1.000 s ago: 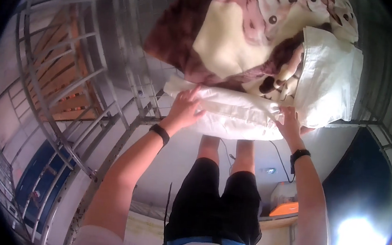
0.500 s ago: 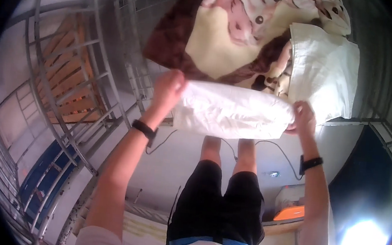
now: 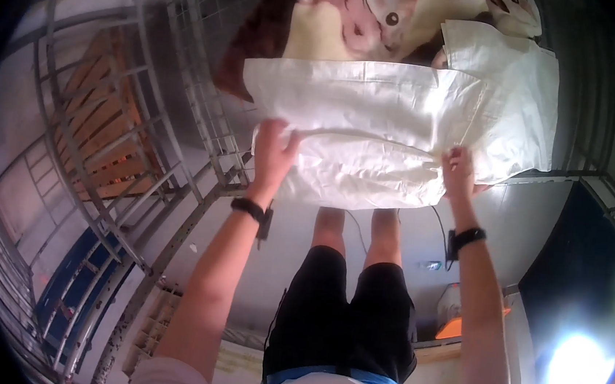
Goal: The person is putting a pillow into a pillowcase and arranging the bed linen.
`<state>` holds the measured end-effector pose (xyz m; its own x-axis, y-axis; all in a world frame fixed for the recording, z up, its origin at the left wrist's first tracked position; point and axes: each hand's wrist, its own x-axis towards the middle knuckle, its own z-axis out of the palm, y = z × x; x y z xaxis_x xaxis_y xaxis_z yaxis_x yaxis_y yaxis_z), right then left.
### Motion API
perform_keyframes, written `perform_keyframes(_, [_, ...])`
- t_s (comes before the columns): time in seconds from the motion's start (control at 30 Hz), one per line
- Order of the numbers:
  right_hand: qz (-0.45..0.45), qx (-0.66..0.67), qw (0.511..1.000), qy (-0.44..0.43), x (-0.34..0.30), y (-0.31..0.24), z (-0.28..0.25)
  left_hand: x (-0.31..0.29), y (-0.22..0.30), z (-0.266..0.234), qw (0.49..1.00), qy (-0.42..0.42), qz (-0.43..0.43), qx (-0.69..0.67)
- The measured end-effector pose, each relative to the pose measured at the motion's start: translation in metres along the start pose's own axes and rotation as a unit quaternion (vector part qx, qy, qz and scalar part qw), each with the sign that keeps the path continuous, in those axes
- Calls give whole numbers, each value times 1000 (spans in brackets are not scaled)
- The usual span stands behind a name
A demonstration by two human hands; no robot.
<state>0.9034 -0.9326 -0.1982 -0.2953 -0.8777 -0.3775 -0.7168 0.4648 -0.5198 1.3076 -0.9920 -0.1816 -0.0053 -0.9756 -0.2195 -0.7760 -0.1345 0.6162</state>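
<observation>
A white cloth (image 3: 367, 98), creased and doubled over, stretches between my two hands, its far part lying over a patterned plush blanket (image 3: 322, 29). My left hand (image 3: 272, 156) is closed on the cloth's left side, and my right hand (image 3: 458, 172) pinches it on the right. Between them the near part of the cloth sags in wrinkles. Another white cloth (image 3: 525, 90), folded flat, lies on the blanket at the far right, just past my right hand; where the two cloths meet, the border is hard to make out. The fingertips are partly hidden in the fabric.
Metal bed frames (image 3: 139, 67) stand at the left, with wooden slats (image 3: 104, 130) behind the bars. A bed rail (image 3: 543, 177) runs at the right by a dark blue panel (image 3: 573, 252). Lower right, an orange object (image 3: 454, 328) sits near a bright light.
The cloth's far part has opened out and now lies forward across the blanket. Both hands have come closer together, the left moving right and slightly down.
</observation>
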Motion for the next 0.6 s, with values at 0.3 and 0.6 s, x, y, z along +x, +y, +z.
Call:
perform_keyframes(0.3, [441, 307, 836, -114, -83, 51, 33, -52, -111, -16, 703, -58, -502, -501])
perform_keyframes(0.6, [211, -117, 941, -237, -65, 37, -14, -35, -48, -29, 736, 165, -471, -456])
